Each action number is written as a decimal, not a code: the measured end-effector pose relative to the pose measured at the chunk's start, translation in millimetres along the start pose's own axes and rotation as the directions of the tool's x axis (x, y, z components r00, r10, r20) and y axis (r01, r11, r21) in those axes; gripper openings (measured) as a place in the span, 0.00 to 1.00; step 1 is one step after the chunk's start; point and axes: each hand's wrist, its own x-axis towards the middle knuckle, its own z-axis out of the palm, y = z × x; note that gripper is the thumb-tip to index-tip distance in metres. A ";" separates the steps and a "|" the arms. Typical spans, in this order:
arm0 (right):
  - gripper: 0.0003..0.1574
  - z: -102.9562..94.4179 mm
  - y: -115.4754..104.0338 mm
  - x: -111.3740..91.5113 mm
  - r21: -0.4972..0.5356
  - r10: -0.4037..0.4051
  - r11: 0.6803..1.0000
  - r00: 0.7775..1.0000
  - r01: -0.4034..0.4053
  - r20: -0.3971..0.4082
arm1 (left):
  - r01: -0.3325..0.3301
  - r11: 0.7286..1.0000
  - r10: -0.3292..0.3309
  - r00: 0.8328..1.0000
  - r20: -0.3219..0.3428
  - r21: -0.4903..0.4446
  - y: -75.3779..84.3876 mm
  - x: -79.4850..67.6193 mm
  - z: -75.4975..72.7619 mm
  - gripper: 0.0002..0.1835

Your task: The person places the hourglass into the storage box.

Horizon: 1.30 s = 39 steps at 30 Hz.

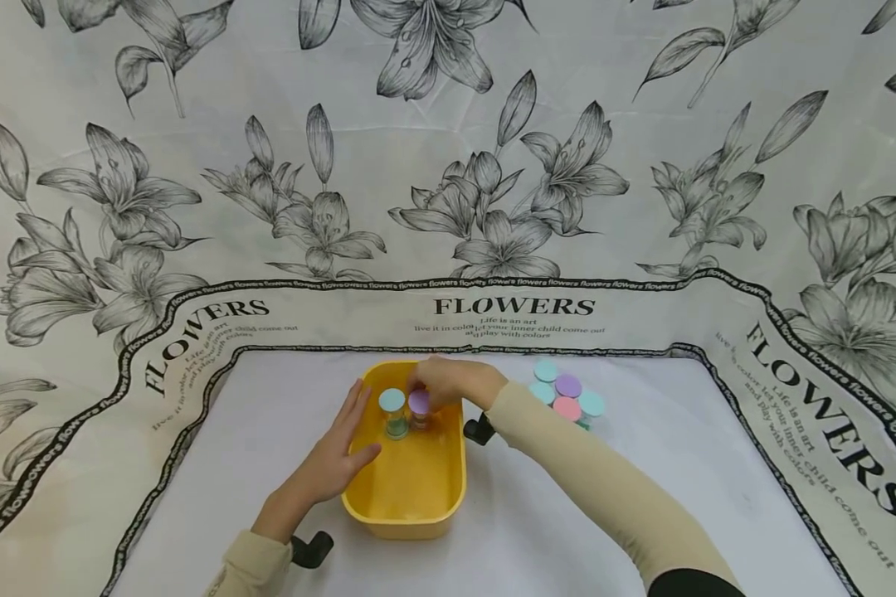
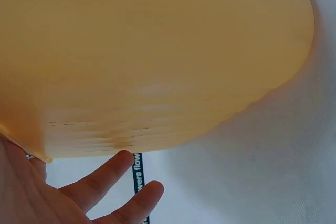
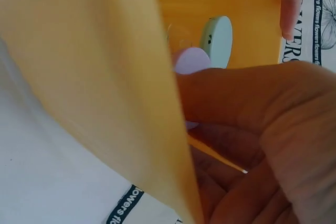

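Note:
A yellow plastic tub (image 1: 406, 493) sits on the white tabletop. Inside, toward its far end, stand a small clear jar with a light blue lid (image 1: 392, 401) and another with a purple lid (image 1: 419, 403). My right hand (image 1: 444, 381) reaches over the tub's right far rim and pinches the purple-lidded jar, partly hiding it. In the right wrist view, the purple lid (image 3: 192, 60) shows beside my thumb, next to the pale lid (image 3: 222, 40). Along the tub's left rim rests my left hand (image 1: 328, 460), thumb toward the inside, two spread fingers (image 2: 102, 178) straight outside the wall.
Right of the tub, several more lidded jars stand in a cluster with blue, purple and pink lids (image 1: 567, 408). Behind the table hangs a flower-printed cloth (image 1: 493, 240). Black camera mounts (image 1: 312, 549) are worn on both wrists.

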 end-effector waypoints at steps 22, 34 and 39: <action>0.28 -17.7 -4.8 -16.3 -0.017 0.088 0.996 0.996 -0.087 0.030 | 0.025 0.997 -0.025 1.000 -0.008 0.071 3.7 -2.7 5.7 0.46; 0.18 -63.7 39.5 -65.0 0.056 -0.013 0.998 0.966 0.028 -0.258 | 0.055 0.991 -0.054 0.999 -0.007 0.119 8.0 -2.1 1.9 0.46; 0.22 -62.8 70.6 -94.7 0.085 0.065 0.996 0.956 -0.042 -0.287 | 0.070 0.990 -0.069 0.998 -0.009 0.125 9.6 -5.0 3.5 0.47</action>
